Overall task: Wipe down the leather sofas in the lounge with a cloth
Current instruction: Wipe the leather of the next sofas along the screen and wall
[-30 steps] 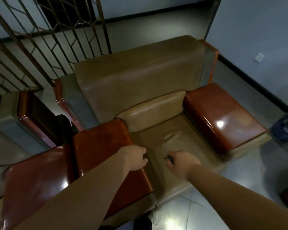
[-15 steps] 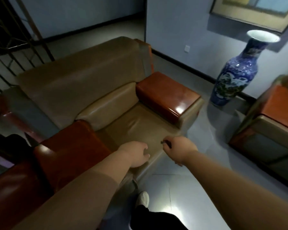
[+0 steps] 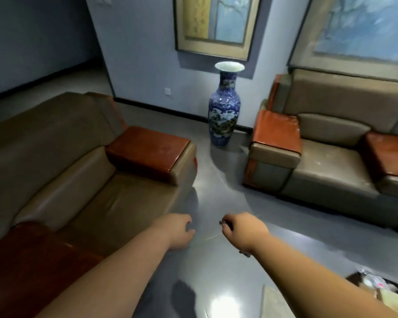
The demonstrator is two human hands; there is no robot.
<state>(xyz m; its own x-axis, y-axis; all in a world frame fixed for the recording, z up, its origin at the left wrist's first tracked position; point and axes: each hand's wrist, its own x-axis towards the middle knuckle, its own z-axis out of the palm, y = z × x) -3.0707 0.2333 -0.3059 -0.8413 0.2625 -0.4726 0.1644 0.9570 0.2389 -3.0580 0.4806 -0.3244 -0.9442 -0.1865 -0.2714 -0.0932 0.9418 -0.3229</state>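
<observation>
Both hands out over the floor, between two sofas.
My left hand [image 3: 177,232] curls loosely, holding nothing; my right hand [image 3: 244,232] pinches something small and dark — can't tell what.

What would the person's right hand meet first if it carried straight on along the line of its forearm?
Probably bare floor at first. The right hand points up-left in the picture, towards the blue vase by the wall, so the vase looks like the first object, though depth is unclear.
</observation>
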